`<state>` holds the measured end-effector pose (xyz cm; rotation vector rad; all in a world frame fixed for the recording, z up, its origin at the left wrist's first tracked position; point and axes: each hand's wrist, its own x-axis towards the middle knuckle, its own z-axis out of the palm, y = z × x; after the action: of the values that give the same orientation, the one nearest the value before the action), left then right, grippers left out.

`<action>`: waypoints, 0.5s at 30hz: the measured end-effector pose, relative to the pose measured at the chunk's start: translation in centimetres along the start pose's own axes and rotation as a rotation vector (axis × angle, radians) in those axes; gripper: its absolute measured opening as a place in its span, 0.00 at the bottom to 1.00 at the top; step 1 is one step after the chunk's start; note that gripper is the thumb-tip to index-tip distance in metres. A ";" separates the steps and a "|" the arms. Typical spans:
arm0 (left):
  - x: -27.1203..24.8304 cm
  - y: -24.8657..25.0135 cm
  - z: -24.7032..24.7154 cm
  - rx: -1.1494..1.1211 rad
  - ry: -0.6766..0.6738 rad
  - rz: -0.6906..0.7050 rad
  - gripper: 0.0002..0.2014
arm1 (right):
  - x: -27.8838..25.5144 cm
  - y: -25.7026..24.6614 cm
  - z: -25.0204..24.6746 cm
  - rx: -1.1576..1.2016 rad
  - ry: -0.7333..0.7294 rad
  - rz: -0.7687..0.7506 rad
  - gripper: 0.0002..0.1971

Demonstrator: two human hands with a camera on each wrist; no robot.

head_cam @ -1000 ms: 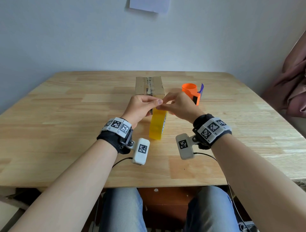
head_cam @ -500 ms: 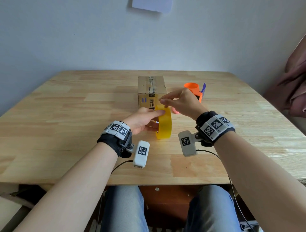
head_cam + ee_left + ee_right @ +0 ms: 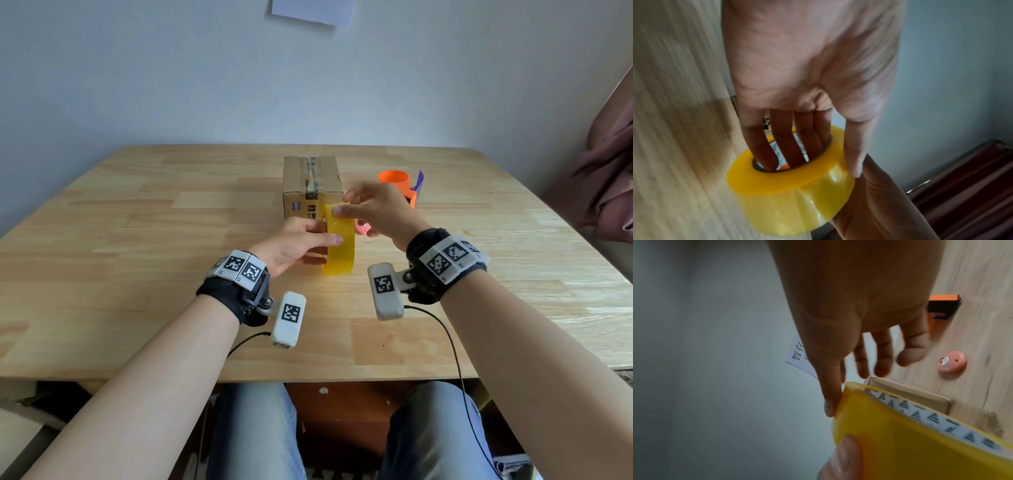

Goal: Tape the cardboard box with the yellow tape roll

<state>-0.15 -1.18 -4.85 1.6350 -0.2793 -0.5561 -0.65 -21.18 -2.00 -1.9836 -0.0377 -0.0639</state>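
Observation:
The yellow tape roll (image 3: 339, 245) stands on edge just in front of the cardboard box (image 3: 310, 183), which has old tape along its top seam. My left hand (image 3: 301, 241) grips the roll: its fingers (image 3: 781, 146) go through the core and the thumb lies on the outer face. My right hand (image 3: 371, 209) hovers over the top of the roll. Its thumb (image 3: 830, 402) touches the roll's rim (image 3: 890, 426) and the other fingers are spread, holding nothing. Whether the roll rests on the table is hidden.
An orange tape dispenser (image 3: 397, 181) stands right of the box on the wooden table (image 3: 137, 240). A small pink round object (image 3: 951, 361) lies near my right hand. A paper note (image 3: 311, 10) hangs on the wall. Pink cloth (image 3: 606, 178) sits at the right edge.
My left hand left the top of the roll and slid its fingers into the core. My right hand lifted away, then came back with its thumb on the roll's top edge.

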 end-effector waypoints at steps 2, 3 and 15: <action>-0.1 0.0 -0.4 0.019 0.012 0.011 0.10 | -0.1 0.2 0.1 -0.036 -0.061 0.171 0.25; -0.2 0.0 -0.5 0.042 0.019 0.017 0.12 | -0.2 0.3 0.2 -0.033 -0.119 0.247 0.27; 0.9 0.4 1.4 0.211 0.051 0.062 0.11 | 0.1 0.8 -0.3 0.216 -0.097 0.271 0.32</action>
<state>0.00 -2.86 -4.71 1.8355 -0.3594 -0.4482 -0.52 -21.74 -2.63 -1.7582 0.1560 0.2040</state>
